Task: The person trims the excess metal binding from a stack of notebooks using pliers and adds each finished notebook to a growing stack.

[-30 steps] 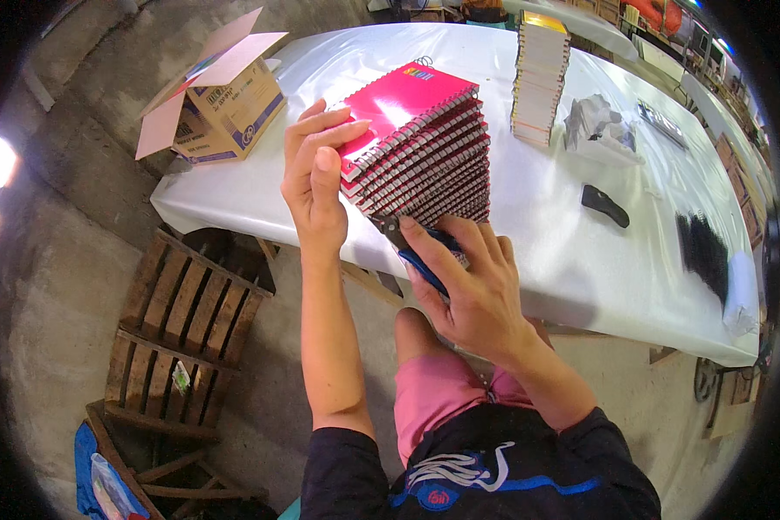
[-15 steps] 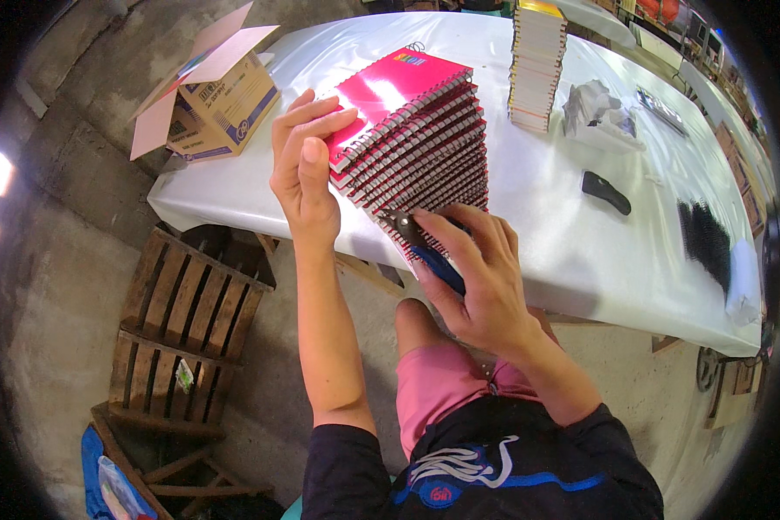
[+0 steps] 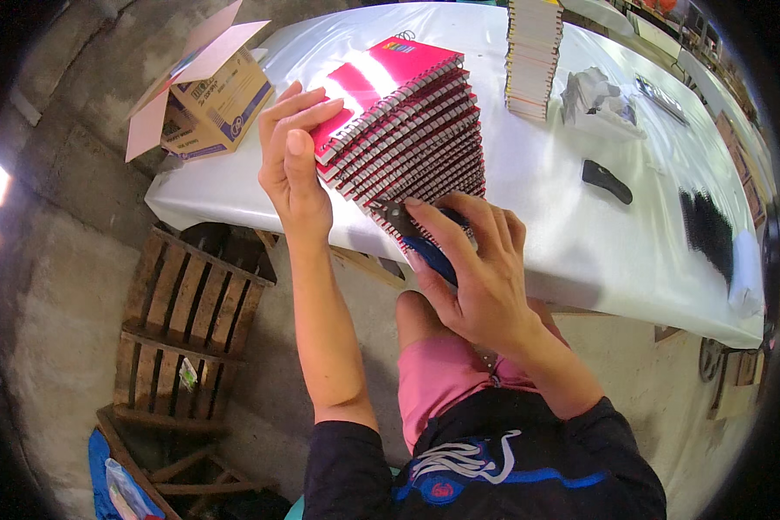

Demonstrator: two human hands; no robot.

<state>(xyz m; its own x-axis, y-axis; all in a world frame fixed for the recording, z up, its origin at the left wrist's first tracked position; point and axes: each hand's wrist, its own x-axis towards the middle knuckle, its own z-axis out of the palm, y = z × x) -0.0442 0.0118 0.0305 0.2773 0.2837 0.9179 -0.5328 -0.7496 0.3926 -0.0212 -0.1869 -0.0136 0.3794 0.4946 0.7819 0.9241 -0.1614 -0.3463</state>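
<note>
Since a second ago, the top of the stack of red spiral notebooks [image 3: 407, 134] and the left hand [image 3: 298, 178] have shifted slightly toward the cardboard box [image 3: 225, 117]. That stack stands at the near edge of the white-covered table [image 3: 542, 230]. The left hand's fingers lie outstretched against the stack's top, thumb upright beside its corner. Gripping blue-handled pliers [image 3: 394, 215], the right hand [image 3: 485, 282] keeps their head at the stack's lower left edge. Right of the stack are a taller spiral-bound pile [image 3: 531, 65] and a black object [image 3: 607, 181].
</note>
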